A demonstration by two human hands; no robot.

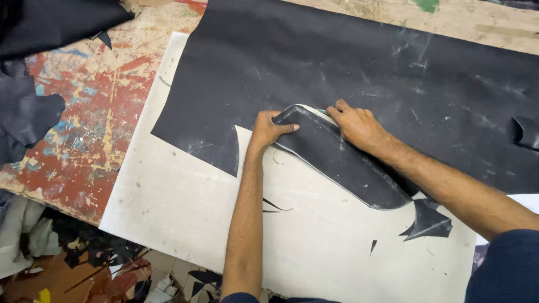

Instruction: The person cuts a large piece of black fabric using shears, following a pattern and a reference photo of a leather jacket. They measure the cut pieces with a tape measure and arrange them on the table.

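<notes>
Both hands, left hand [269, 130] and right hand [355, 124], press with fingers curled on a long curved pattern template [337, 160] atop black leather sheet [348, 73].

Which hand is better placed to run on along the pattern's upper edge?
Probably the right hand: its fingertips sit at the upper edge of the black pattern piece, on the dark leather sheet. The left hand lies on the piece's near end, pinning it.

We see a worn wooden workbench [84, 134] smeared with red, blue and yellow paint; below its edge, a floor [50, 275] littered with scraps
</notes>
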